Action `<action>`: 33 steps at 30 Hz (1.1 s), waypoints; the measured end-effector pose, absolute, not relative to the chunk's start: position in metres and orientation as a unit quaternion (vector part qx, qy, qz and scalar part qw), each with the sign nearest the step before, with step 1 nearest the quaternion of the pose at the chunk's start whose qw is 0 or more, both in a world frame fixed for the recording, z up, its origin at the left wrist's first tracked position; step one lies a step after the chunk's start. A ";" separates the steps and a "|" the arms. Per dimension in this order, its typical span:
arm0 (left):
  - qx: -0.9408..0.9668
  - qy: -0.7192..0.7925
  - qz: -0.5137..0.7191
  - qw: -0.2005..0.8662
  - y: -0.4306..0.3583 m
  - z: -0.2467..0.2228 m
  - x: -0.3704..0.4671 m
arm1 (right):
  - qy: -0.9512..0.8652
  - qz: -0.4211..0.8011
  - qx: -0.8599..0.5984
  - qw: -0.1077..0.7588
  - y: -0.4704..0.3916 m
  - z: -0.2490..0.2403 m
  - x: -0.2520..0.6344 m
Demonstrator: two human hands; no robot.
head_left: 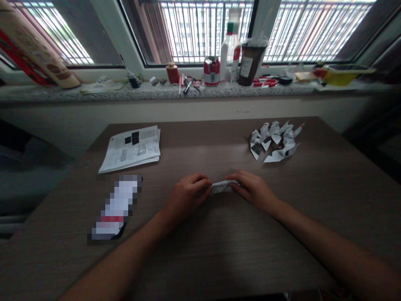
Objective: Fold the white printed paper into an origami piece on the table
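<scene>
A narrow folded strip of printed paper (222, 187) lies crosswise between my two hands, just above the wooden table. My left hand (189, 192) pinches its left end with thumb and fingers. Its right end is in the closed fingers of my right hand (252, 189). Beyond my right hand, several pointed folded-paper pieces (275, 140) stand in a ring. Flat printed sheets (134, 149) are stacked at the back left. Nearer to me on the left is a phone (117, 207) with a pixelated screen.
The brown table (203, 142) ends at a wall below a stone window sill (109, 95). On the sill are a red can (211, 71), a dark drink cup (250, 62), a bottle (226, 54), small tools and a yellow container (341, 76).
</scene>
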State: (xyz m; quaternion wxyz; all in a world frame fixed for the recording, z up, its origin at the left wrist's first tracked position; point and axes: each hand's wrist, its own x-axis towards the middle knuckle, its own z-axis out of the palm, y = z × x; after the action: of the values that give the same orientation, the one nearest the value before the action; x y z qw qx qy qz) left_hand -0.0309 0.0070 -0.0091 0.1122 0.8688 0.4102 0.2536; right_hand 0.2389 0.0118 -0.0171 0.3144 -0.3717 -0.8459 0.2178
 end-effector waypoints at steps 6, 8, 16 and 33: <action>0.861 0.417 0.268 0.111 0.008 -0.011 -0.030 | -0.829 0.236 -0.401 0.312 0.013 -0.019 0.238; 0.864 0.414 0.271 0.092 0.008 -0.012 -0.030 | -0.828 0.238 -0.404 0.307 0.014 -0.019 0.238; 0.924 0.328 0.190 0.055 0.009 -0.015 -0.032 | -0.846 0.199 -0.396 0.296 0.022 -0.029 0.239; 0.906 0.365 0.186 0.106 0.001 -0.013 -0.024 | -0.896 0.087 -0.374 0.221 0.013 -0.020 0.238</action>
State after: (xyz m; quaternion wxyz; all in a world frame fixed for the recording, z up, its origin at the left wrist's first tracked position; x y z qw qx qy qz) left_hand -0.0242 0.0012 -0.0128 0.1060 0.9060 0.3652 0.1857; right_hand 0.2378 0.0126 -0.0205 0.2212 -0.3744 -0.8963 0.0868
